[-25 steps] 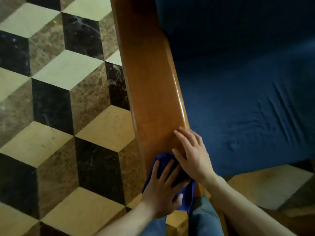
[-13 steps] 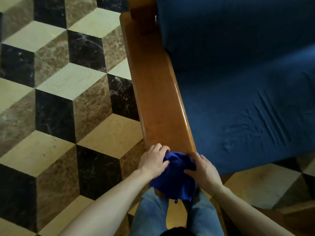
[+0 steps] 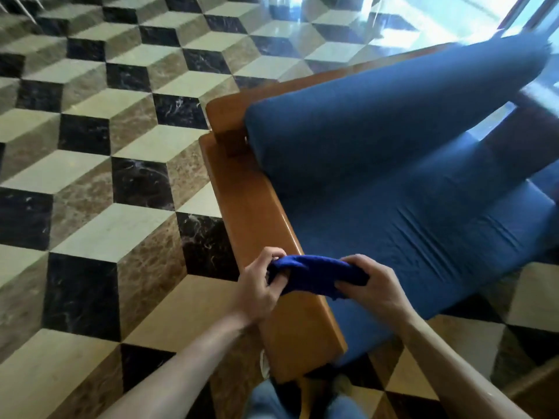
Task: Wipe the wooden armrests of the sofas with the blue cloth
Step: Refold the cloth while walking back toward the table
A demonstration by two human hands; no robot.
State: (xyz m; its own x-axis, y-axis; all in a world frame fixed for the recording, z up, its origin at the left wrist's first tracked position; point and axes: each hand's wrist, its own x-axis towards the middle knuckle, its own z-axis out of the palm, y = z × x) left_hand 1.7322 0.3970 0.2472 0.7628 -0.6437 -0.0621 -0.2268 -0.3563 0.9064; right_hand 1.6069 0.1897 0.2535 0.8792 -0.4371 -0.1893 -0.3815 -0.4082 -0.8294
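Above the wooden armrest, blue cloth between left hand and right hand

Both forearms run out of the head view at the bottom edge; nothing above the elbow shows. The left hand and right hand cover the two ends of the blue cloth, so its full extent cannot be judged. Most fingers curl into the fabric, their tips concealed. The cloth and hands hide a band of the wooden armrest; whether the cloth touches the wood cannot be told. The sofa is cut off at the right edge, and its far armrest is dark and indistinct. The person's trousers are only partly in frame. The upper right corner is washed out by glare.
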